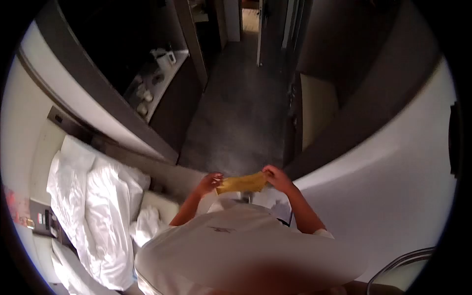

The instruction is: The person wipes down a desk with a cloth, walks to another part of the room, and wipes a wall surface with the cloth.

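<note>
A yellow cloth (pixel 242 183) is stretched sideways in front of my body, about waist height. My left hand (pixel 212 182) grips its left end, fingers closed at the edge. At the opposite end, my right hand (pixel 276 177) pinches the upper corner of the cloth. Between the two hands the cloth hangs slightly slack, with its lower edge loose. Just below it is the front of my white shirt (pixel 231 231).
To the left lies a bed with crumpled white bedding (pixel 98 211). A counter (pixel 167 81) with a white kettle (pixel 164 59) and cups (pixel 143 96) stands ahead left. The grey floor (pixel 233 108) leads to a partly open door (pixel 260 34). A cushioned bench (pixel 317 105) is on the right.
</note>
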The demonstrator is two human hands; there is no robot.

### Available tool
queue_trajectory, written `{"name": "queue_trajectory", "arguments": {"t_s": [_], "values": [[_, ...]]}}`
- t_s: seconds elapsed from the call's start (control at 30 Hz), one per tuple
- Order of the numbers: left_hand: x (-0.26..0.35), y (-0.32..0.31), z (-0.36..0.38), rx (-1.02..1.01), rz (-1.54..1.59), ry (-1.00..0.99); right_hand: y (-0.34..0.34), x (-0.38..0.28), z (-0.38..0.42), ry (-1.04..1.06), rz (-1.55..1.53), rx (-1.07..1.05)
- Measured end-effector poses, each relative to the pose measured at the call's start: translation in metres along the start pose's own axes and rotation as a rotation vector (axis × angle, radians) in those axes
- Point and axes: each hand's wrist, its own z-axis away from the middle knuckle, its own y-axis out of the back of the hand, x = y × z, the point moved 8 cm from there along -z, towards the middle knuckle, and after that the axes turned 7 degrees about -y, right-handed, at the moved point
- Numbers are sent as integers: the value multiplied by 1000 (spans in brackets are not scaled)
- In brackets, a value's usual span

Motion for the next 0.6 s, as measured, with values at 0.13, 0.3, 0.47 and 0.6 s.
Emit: {"name": "queue_trajectory", "arguments": {"t_s": [0.13, 0.3, 0.47, 0.6], "values": [[86, 1, -176, -113, -336, -82, 86, 10, -79, -107, -44, 153], [209, -5, -363, -201, -124, -338, 185, 77, -178, -226, -242, 337], [259, 22, -516, -190, -92, -365, 267, 142, -308, -268, -365, 504], [201, 65, -638, -129, -77, -252, 366, 112, -440, -186, -261, 404]]}}
